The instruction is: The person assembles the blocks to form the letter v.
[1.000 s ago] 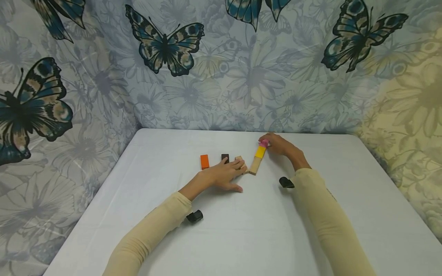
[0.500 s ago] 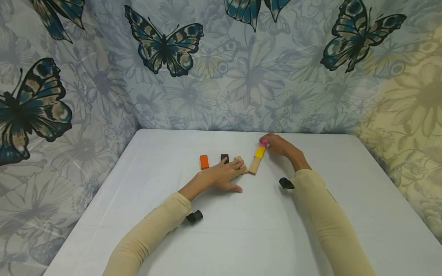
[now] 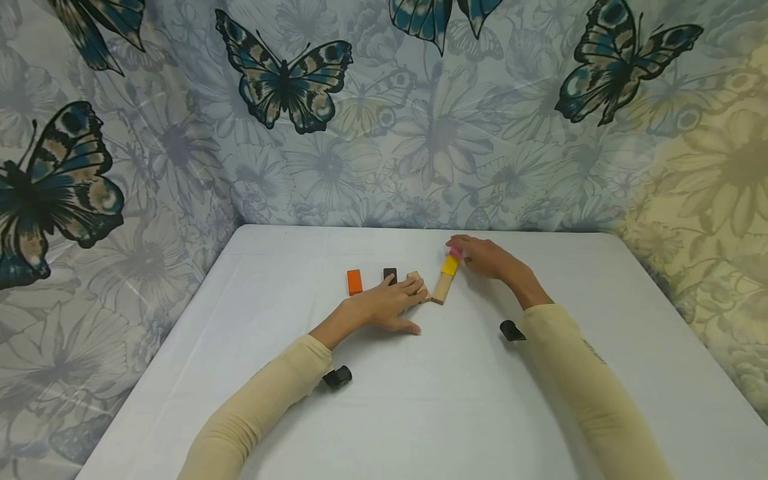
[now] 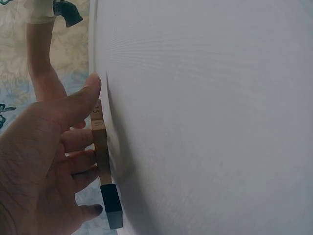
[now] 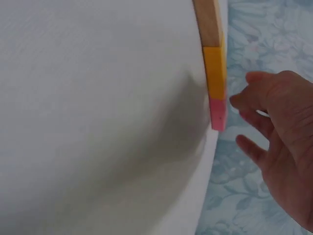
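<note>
My left hand (image 3: 390, 307) lies over a row of plain wooden blocks (image 4: 101, 152), fingers spread and fingertips on them. A dark block (image 3: 390, 275) stands at that row's left end, by the little finger. To the right, a slanting line joins a plain wooden block (image 3: 442, 289), a yellow block (image 3: 450, 265) and a pink block (image 5: 218, 115) end to end. Close above the pink block is my right hand (image 3: 485, 257), its fingers loosely bent and apart from it in the right wrist view. Part of the left row is hidden beneath the left hand.
An orange block (image 3: 355, 282) lies farther left on the white table (image 3: 396, 427). Behind the table's far edge hangs a butterfly-print cloth (image 3: 444, 133). A black wrist camera (image 3: 338, 377) shows at the left sleeve, another black camera (image 3: 513, 331) at the right.
The right hand has let go of the pink block and risen slightly from it, the forearm shifting right and nearer. The left hand and the blocks have stayed in place.
</note>
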Tool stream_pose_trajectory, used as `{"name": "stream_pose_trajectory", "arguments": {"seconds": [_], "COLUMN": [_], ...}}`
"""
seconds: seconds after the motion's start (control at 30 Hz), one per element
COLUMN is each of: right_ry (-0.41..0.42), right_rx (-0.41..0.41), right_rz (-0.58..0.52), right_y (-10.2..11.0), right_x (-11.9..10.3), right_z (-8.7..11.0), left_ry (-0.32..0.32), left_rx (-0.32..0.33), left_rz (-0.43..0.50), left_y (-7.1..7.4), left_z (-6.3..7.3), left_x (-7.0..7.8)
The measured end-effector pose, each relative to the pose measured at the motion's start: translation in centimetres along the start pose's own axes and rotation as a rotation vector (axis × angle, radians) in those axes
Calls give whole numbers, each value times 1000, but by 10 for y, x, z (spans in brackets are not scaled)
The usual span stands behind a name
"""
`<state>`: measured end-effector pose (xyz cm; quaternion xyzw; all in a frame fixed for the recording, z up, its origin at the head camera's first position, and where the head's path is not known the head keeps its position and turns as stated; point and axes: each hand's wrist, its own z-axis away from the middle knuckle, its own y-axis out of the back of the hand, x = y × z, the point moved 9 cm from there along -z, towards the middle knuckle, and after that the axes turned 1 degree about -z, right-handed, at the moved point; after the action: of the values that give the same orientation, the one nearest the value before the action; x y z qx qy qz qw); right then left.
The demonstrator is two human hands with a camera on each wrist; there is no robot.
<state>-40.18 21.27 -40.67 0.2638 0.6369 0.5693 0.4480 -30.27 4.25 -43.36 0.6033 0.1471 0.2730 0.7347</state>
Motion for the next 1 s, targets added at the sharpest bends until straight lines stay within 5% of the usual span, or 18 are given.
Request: {"name": "stream_pose_trajectory", "arguments": {"seconds": [0.23, 1.0], "right_ry": [103, 72], "right_rx": [16, 47], "right_rz": [47, -82], "right_y": [1, -6], "right_x": [-8, -2], "right_z": [13, 9], "left_ry": [16, 7], "left_rx": [-11, 12], "left_rz": [-9, -15], "left_y": [1, 0], "left_z": [-1, -1], "left_x": [0, 0]}}
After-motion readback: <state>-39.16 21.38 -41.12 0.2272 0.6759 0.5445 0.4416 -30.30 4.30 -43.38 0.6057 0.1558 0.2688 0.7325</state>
